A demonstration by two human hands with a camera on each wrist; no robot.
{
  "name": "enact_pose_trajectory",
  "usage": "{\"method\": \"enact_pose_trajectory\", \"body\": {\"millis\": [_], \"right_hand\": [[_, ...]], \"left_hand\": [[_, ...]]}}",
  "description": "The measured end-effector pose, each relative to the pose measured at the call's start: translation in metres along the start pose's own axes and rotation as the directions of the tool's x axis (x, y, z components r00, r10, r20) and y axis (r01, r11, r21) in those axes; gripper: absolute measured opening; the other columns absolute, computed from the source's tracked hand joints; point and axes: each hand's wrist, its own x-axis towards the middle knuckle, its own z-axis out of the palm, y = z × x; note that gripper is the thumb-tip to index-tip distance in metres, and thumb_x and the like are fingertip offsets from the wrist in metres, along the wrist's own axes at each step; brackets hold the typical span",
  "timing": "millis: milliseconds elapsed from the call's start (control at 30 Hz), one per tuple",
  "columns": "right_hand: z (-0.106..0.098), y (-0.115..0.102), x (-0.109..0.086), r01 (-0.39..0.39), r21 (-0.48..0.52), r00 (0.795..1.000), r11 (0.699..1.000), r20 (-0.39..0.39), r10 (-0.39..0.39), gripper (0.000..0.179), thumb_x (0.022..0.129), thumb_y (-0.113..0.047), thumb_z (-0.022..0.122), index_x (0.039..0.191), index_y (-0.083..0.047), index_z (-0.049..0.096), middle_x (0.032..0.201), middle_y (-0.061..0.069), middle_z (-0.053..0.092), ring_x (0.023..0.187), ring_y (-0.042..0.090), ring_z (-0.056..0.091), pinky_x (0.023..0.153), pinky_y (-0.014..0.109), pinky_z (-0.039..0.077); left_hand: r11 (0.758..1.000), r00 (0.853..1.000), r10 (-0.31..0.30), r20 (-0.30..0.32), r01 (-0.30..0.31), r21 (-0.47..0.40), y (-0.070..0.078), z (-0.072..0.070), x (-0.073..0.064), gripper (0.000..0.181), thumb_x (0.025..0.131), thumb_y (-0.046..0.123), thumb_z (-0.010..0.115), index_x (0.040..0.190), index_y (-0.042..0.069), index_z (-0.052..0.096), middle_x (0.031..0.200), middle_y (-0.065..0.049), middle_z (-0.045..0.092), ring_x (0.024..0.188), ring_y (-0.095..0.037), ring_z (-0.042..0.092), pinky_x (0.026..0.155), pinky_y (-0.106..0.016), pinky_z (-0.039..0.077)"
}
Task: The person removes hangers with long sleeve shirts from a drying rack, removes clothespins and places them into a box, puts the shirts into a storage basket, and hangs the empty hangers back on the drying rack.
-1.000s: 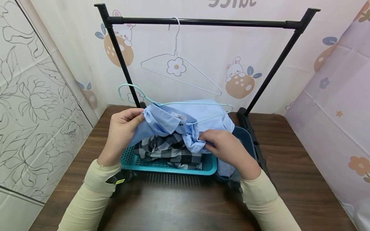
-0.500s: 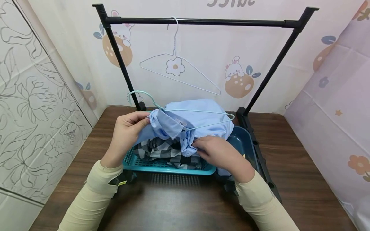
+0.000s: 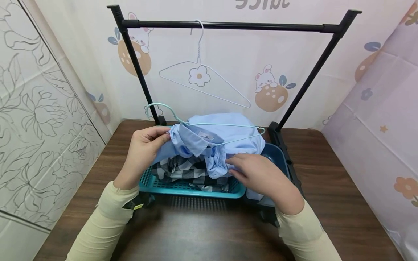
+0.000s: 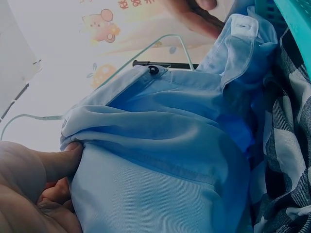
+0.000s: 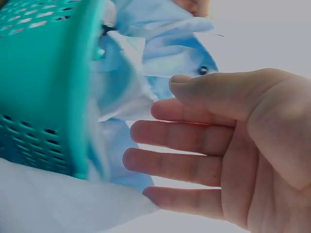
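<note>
My left hand (image 3: 143,152) pinches a light blue collared shirt (image 3: 192,139) at its left shoulder between thumb and fingers. In the left wrist view the thumb presses on folded shirt cloth (image 4: 150,189). A mint-green hanger (image 3: 228,125) has its left end hidden in the shirt, while its right end lies outside over the cloth. My right hand (image 3: 261,174) is beside the bunched right front of the shirt. The right wrist view shows its fingers (image 5: 177,165) straight and spread, with no cloth between thumb and fingers. Beneath the shirt, a black-and-white checked garment (image 3: 189,170) lies in a teal basket (image 3: 196,193).
A navy basket (image 3: 274,156) with more cloth stands to the right of the teal one. Behind them rises a black clothes rack (image 3: 248,26), from which a pale wire hanger (image 3: 209,94) hangs. Everything stands on a dark wooden table (image 3: 202,235).
The left hand, shirt collar and mint-green hanger have moved a little right and toward me. The right hand shifted left, then back right; the shirt's bunched front stays beside it.
</note>
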Motion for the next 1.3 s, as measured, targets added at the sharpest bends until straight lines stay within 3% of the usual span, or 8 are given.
{"method": "enact_pose_trajectory", "body": {"millis": [167, 300, 433, 600, 767, 833, 1000, 1300], "right_hand": [[-0.014, 0.001, -0.008, 0.04, -0.021, 0.995, 0.999, -0.093, -0.042, 0.028, 0.095, -0.024, 0.075, 0.121, -0.013, 0.074, 0.111, 0.001, 0.075, 0.095, 0.016, 0.071, 0.084, 0.038, 0.06], [-0.023, 0.005, -0.014, 0.114, -0.045, 0.971, 0.992, -0.208, -0.121, 0.024, 0.092, -0.019, 0.077, 0.115, -0.012, 0.076, 0.106, 0.0, 0.076, 0.092, 0.015, 0.071, 0.081, 0.037, 0.061], [-0.033, 0.012, -0.021, 0.183, -0.065, 0.921, 0.981, -0.338, -0.194, 0.019, 0.098, -0.023, 0.07, 0.111, -0.011, 0.076, 0.102, 0.001, 0.076, 0.087, 0.015, 0.07, 0.077, 0.038, 0.061], [-0.043, 0.021, -0.028, 0.213, -0.05, 0.852, 0.976, -0.479, -0.21, 0.046, 0.108, -0.045, 0.046, 0.111, -0.01, 0.077, 0.102, 0.001, 0.077, 0.089, 0.017, 0.07, 0.083, 0.027, 0.058], [-0.044, 0.028, -0.029, 0.186, 0.049, 0.789, 0.981, -0.602, -0.119, 0.026, 0.101, -0.028, 0.066, 0.116, -0.009, 0.076, 0.109, 0.004, 0.076, 0.1, 0.02, 0.069, 0.101, 0.012, 0.044], [-0.041, 0.032, -0.027, 0.155, 0.093, 0.779, 0.984, -0.624, -0.063, 0.024, 0.095, -0.015, 0.073, 0.118, -0.009, 0.075, 0.113, 0.005, 0.075, 0.104, 0.021, 0.068, 0.103, 0.012, 0.043], [-0.032, 0.043, -0.019, 0.108, 0.178, 0.789, 0.978, -0.614, 0.025, 0.037, 0.088, 0.003, 0.076, 0.123, -0.009, 0.073, 0.117, 0.006, 0.074, 0.105, 0.023, 0.068, 0.1, 0.011, 0.044], [-0.013, 0.058, -0.011, 0.068, 0.272, 0.876, 0.96, -0.477, 0.073, 0.036, 0.096, -0.004, 0.069, 0.13, -0.015, 0.07, 0.125, 0.003, 0.071, 0.114, 0.02, 0.067, 0.097, 0.009, 0.044]], "left_hand": [[1.0, 1.0, 0.0, 0.008, 0.0, 0.017, 0.001, 0.0, 0.0, 0.012, 0.095, 0.008, 0.074, 0.105, 0.007, 0.08, 0.093, 0.001, 0.078, 0.081, -0.011, 0.066, 0.07, -0.023, 0.055], [0.999, 1.0, 0.002, 0.013, -0.003, 0.034, 0.001, 0.0, -0.001, 0.013, 0.095, 0.007, 0.073, 0.106, 0.007, 0.08, 0.093, -0.001, 0.078, 0.081, -0.01, 0.066, 0.069, -0.022, 0.055], [0.999, 1.0, -0.001, 0.02, 0.0, 0.044, 0.0, -0.001, -0.001, 0.013, 0.096, 0.007, 0.072, 0.106, 0.007, 0.08, 0.094, -0.004, 0.078, 0.081, -0.011, 0.065, 0.068, -0.021, 0.054], [0.998, 0.999, -0.004, 0.036, 0.002, 0.057, 0.001, -0.002, -0.001, 0.014, 0.096, 0.008, 0.072, 0.107, 0.007, 0.08, 0.096, -0.004, 0.078, 0.083, -0.01, 0.067, 0.073, -0.021, 0.056], [0.997, 0.998, 0.022, 0.06, -0.027, 0.074, 0.0, -0.002, 0.0, 0.012, 0.095, 0.009, 0.073, 0.105, 0.008, 0.08, 0.099, -0.006, 0.078, 0.085, -0.011, 0.067, 0.072, -0.02, 0.055], [0.996, 0.997, 0.031, 0.07, -0.036, 0.081, 0.0, -0.003, 0.0, 0.012, 0.095, 0.009, 0.073, 0.104, 0.008, 0.081, 0.1, -0.007, 0.077, 0.084, -0.011, 0.065, 0.069, -0.02, 0.053], [0.995, 0.995, 0.037, 0.093, -0.045, 0.089, -0.001, -0.005, -0.001, 0.012, 0.095, 0.008, 0.073, 0.105, 0.007, 0.08, 0.103, -0.008, 0.077, 0.084, -0.011, 0.064, 0.068, -0.019, 0.053], [0.998, 0.989, 0.039, 0.145, -0.047, 0.05, 0.001, -0.005, -0.002, 0.014, 0.095, 0.004, 0.072, 0.107, 0.004, 0.079, 0.107, -0.009, 0.076, 0.09, -0.01, 0.068, 0.076, -0.021, 0.058]]}}
